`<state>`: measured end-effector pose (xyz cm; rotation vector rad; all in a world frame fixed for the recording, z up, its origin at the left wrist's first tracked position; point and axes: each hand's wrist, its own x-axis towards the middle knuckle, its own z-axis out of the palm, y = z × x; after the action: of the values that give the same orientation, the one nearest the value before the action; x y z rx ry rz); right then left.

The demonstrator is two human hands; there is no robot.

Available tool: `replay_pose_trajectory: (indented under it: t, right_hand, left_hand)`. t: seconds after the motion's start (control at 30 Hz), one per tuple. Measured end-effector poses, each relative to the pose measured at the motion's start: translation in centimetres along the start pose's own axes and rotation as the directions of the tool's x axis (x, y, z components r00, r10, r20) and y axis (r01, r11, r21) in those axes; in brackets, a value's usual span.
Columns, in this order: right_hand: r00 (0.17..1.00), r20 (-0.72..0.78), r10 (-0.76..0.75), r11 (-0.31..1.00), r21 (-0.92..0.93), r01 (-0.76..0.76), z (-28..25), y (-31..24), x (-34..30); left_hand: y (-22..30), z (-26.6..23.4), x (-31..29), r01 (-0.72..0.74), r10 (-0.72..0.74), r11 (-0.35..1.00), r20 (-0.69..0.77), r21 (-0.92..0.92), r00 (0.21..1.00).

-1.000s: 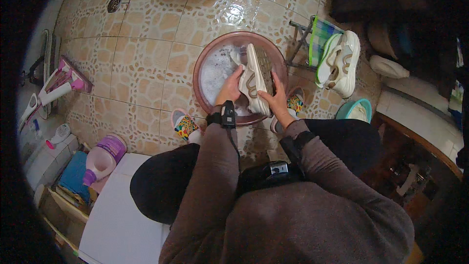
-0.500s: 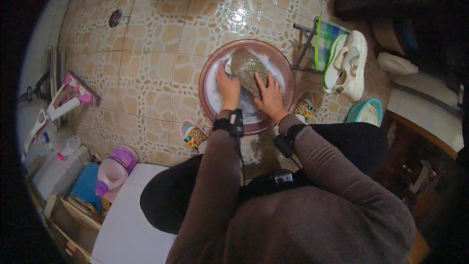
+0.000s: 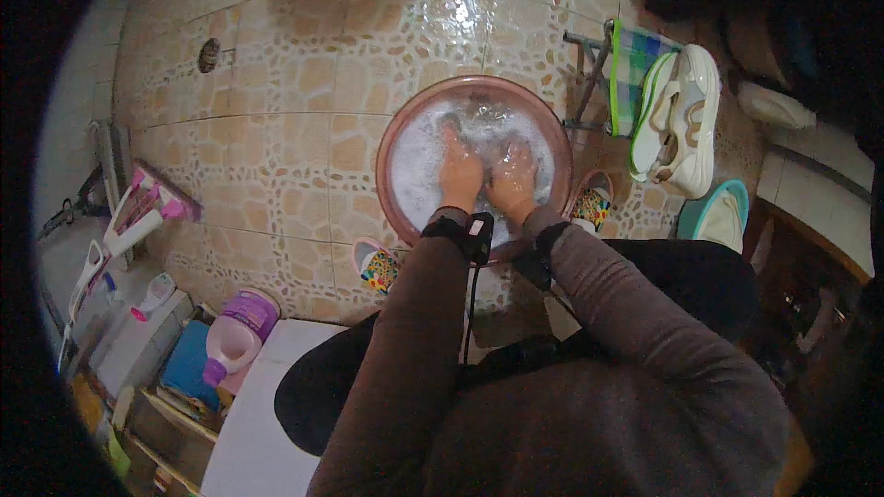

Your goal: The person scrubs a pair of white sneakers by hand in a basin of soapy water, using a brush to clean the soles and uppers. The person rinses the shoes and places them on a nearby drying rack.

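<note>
A reddish-brown round basin of foamy water stands on the floor in front of me. Both my hands reach down into it, side by side. The fingers of my left hand go under the suds left of the middle. My right hand is close beside it, its fingers also sunk in the water and blurred. A dark patch shows between and beyond the hands, but what lies beneath the surface cannot be made out. Dark bands sit around both wrists.
To the right are a folding stool with a checked seat, pale sneakers and a teal basin. At left are a pink-and-white mop and a purple-capped detergent bottle. A floor drain lies far left.
Both hands have pushed down into the water. The wet, brownish, cloth-like thing that bulged above the surface has sunk out of sight. The view has shifted slightly.
</note>
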<state>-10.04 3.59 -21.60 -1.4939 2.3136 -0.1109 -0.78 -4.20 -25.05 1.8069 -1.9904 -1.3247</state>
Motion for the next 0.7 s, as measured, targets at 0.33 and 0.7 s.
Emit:
replay_pose_trajectory:
  t: [0.33, 0.7]
  right_hand:
    - [0.989, -0.144, -0.033, 0.975, 0.211, 0.063, -7.3, -2.6, -4.0]
    - [0.989, -0.146, -0.017, 0.995, 0.094, 0.030, -7.4, -2.7, -4.4]
  left_hand:
    - [3.7, -6.3, 0.9, 0.076, -0.063, 0.761, 0.044, -0.644, 0.997]
    - [6.7, -7.4, -1.3, -0.373, 0.349, 0.922, -0.198, -0.103, 0.916]
